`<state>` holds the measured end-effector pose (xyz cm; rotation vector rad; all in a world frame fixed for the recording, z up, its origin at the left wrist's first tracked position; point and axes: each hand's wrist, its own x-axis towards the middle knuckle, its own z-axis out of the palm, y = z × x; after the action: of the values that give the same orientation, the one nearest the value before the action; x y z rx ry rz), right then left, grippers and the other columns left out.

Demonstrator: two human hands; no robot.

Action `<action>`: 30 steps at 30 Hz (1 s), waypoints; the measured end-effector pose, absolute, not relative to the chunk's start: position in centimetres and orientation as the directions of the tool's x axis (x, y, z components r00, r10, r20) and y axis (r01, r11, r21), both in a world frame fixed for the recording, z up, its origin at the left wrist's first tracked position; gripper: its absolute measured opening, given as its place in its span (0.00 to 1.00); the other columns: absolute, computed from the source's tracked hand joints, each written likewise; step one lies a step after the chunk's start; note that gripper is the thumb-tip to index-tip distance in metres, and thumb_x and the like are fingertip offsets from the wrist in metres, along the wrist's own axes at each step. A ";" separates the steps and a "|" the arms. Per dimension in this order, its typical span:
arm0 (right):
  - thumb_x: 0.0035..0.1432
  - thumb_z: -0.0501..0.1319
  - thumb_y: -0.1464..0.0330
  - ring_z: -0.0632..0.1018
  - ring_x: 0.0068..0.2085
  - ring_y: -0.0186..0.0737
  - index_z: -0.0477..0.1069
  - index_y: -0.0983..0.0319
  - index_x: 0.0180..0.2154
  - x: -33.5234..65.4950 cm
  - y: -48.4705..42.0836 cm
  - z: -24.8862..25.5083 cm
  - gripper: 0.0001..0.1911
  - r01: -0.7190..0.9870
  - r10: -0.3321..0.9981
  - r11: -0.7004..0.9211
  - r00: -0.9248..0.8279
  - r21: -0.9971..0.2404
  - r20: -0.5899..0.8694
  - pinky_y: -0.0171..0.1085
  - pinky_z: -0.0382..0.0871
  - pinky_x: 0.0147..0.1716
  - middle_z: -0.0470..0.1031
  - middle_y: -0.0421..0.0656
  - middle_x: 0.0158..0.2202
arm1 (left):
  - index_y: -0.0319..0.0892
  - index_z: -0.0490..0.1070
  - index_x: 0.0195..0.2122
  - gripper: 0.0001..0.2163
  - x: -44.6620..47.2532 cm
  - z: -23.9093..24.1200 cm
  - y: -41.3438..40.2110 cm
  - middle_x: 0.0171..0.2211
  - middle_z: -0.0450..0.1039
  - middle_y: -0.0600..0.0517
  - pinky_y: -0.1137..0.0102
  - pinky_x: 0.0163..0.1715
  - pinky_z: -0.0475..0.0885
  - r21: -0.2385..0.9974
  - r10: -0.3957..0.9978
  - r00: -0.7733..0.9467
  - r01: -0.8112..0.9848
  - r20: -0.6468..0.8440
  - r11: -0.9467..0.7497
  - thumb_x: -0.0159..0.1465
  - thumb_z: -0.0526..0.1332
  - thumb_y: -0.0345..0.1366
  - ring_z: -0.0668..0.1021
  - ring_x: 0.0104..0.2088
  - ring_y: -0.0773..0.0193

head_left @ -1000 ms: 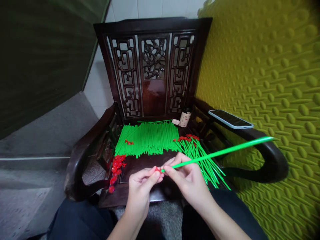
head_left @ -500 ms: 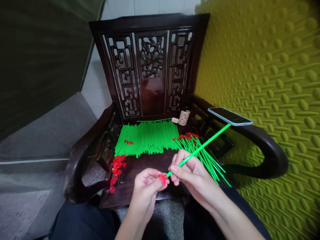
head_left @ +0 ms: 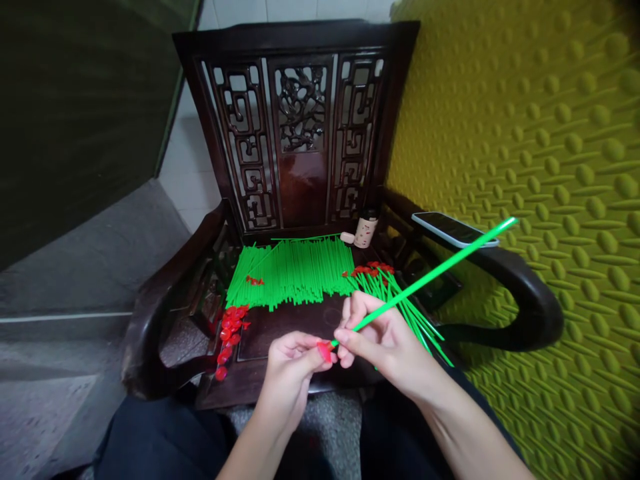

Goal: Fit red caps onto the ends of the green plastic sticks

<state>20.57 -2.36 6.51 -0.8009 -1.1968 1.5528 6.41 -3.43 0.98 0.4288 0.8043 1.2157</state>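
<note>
Between the thumb and fingers of my left hand (head_left: 293, 367) is a small red plastic cup-shaped piece (head_left: 325, 351). My right hand (head_left: 383, 337) pinches a green plastic stick (head_left: 430, 275) near its lower end. That end meets the red piece; how deep it sits inside, I cannot tell. The stick slants up to the right, its far end in front of the phone. Beyond my hands lies a wide layer of loose green sticks (head_left: 295, 270). Red pieces (head_left: 231, 330) are heaped at the seat's left. Right of my hands rest green sticks with red tops (head_left: 373, 270).
All this lies on a dark carved wooden chair (head_left: 305, 193) with curved armrests. A phone (head_left: 453, 229) rests on the right armrest. At the seat's back right stand a patterned bottle (head_left: 365, 230) and a small pink object (head_left: 347, 237). A yellow textured surface (head_left: 565, 167) rises at the right.
The green stick's far end has swung up and to the right, now passing in front of the phone. Both hands stay close together at the red piece. The view has shifted slightly.
</note>
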 end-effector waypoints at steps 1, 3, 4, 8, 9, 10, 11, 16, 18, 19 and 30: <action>0.49 0.69 0.71 0.76 0.22 0.27 0.62 0.63 0.24 20.8 -2.2 6.8 0.14 -0.276 0.947 -0.047 -0.317 -0.960 0.045 0.26 0.69 0.22 0.66 0.33 0.26 | 0.38 0.76 0.20 0.10 6.5 0.9 -3.4 0.18 0.76 0.52 0.79 0.23 0.72 0.690 0.940 0.134 -0.648 -0.315 0.323 0.39 0.75 0.30 0.78 0.20 0.69; 0.47 0.70 0.71 0.76 0.21 0.27 0.62 0.63 0.24 21.0 -1.8 7.2 0.15 -0.234 0.939 -0.073 -0.343 -0.969 0.012 0.25 0.68 0.21 0.65 0.32 0.25 | 0.38 0.75 0.20 0.10 6.6 0.6 -3.4 0.17 0.76 0.52 0.79 0.23 0.72 0.690 0.938 0.141 -0.643 -0.318 0.331 0.39 0.75 0.30 0.78 0.20 0.69; 0.47 0.70 0.70 0.76 0.21 0.27 0.63 0.63 0.24 21.0 -1.5 7.3 0.15 -0.220 0.935 -0.086 -0.353 -0.972 -0.002 0.26 0.68 0.21 0.65 0.32 0.24 | 0.38 0.75 0.20 0.10 6.7 0.6 -3.3 0.17 0.76 0.52 0.79 0.23 0.72 0.687 0.937 0.142 -0.647 -0.319 0.332 0.39 0.75 0.30 0.77 0.20 0.70; 0.45 0.71 0.69 0.76 0.21 0.29 0.63 0.62 0.24 20.7 -0.4 7.1 0.15 -0.241 0.946 -0.120 -0.321 -0.963 -0.038 0.27 0.70 0.22 0.69 0.33 0.22 | 0.38 0.76 0.22 0.10 6.7 0.7 -2.2 0.19 0.76 0.53 0.80 0.24 0.72 0.697 0.949 0.120 -0.653 -0.291 0.297 0.40 0.75 0.31 0.77 0.21 0.71; 0.44 0.71 0.69 0.76 0.21 0.29 0.63 0.62 0.24 20.6 -0.1 6.9 0.16 -0.273 0.958 -0.133 -0.282 -0.953 -0.053 0.27 0.71 0.22 0.70 0.33 0.21 | 0.38 0.76 0.23 0.10 6.6 0.9 -1.7 0.20 0.77 0.53 0.80 0.25 0.72 0.707 0.955 0.110 -0.650 -0.276 0.280 0.41 0.74 0.31 0.78 0.22 0.72; 0.43 0.72 0.69 0.76 0.22 0.29 0.63 0.62 0.24 20.6 0.3 6.7 0.16 -0.320 0.967 -0.154 -0.242 -0.935 -0.077 0.27 0.72 0.24 0.71 0.33 0.21 | 0.39 0.76 0.24 0.10 6.4 1.1 -1.1 0.21 0.77 0.54 0.80 0.27 0.72 0.720 0.960 0.106 -0.642 -0.258 0.264 0.42 0.74 0.31 0.78 0.23 0.72; 0.42 0.72 0.69 0.76 0.22 0.29 0.64 0.62 0.24 20.5 0.5 6.4 0.16 -0.373 0.973 -0.179 -0.207 -0.910 -0.106 0.27 0.72 0.25 0.71 0.34 0.20 | 0.39 0.76 0.26 0.10 6.1 1.3 -0.4 0.22 0.77 0.54 0.80 0.29 0.73 0.736 0.965 0.113 -0.627 -0.237 0.255 0.43 0.74 0.31 0.78 0.24 0.72; 0.46 0.70 0.68 0.78 0.27 0.29 0.69 0.62 0.27 21.3 1.3 6.2 0.10 -0.530 0.968 -0.243 -0.182 -0.813 -0.171 0.28 0.74 0.32 0.75 0.36 0.26 | 0.39 0.75 0.31 0.08 4.5 3.9 2.8 0.28 0.78 0.53 0.76 0.34 0.73 0.896 0.936 0.318 -0.358 -0.147 0.263 0.50 0.70 0.32 0.78 0.29 0.70; 0.47 0.69 0.69 0.79 0.31 0.31 0.71 0.62 0.29 21.7 1.4 6.6 0.09 -0.547 0.971 -0.233 -0.181 -0.804 -0.158 0.30 0.75 0.36 0.76 0.38 0.29 | 0.39 0.75 0.31 0.07 4.0 5.4 3.5 0.28 0.77 0.52 0.74 0.34 0.72 0.953 0.914 0.382 -0.201 -0.137 0.227 0.51 0.68 0.32 0.78 0.30 0.69; 0.46 0.69 0.70 0.79 0.32 0.31 0.71 0.63 0.29 21.9 1.4 6.7 0.08 -0.548 0.972 -0.226 -0.182 -0.805 -0.149 0.29 0.75 0.36 0.77 0.38 0.30 | 0.38 0.75 0.31 0.06 3.8 6.2 3.6 0.27 0.77 0.52 0.74 0.34 0.72 0.971 0.909 0.397 -0.136 -0.128 0.197 0.51 0.68 0.32 0.77 0.30 0.69; 0.45 0.71 0.71 0.80 0.35 0.33 0.72 0.62 0.25 21.7 -0.2 7.0 0.07 -0.428 0.986 -0.120 -0.153 -0.896 -0.059 0.29 0.74 0.34 0.79 0.40 0.32 | 0.37 0.76 0.29 0.05 2.8 9.1 3.8 0.26 0.77 0.50 0.74 0.31 0.72 0.981 0.886 0.446 -0.072 -0.128 0.178 0.51 0.68 0.31 0.77 0.28 0.68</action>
<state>21.65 -0.22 7.02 -0.8630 -0.9147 1.5555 2.79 3.81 9.11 1.1977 0.8663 0.8134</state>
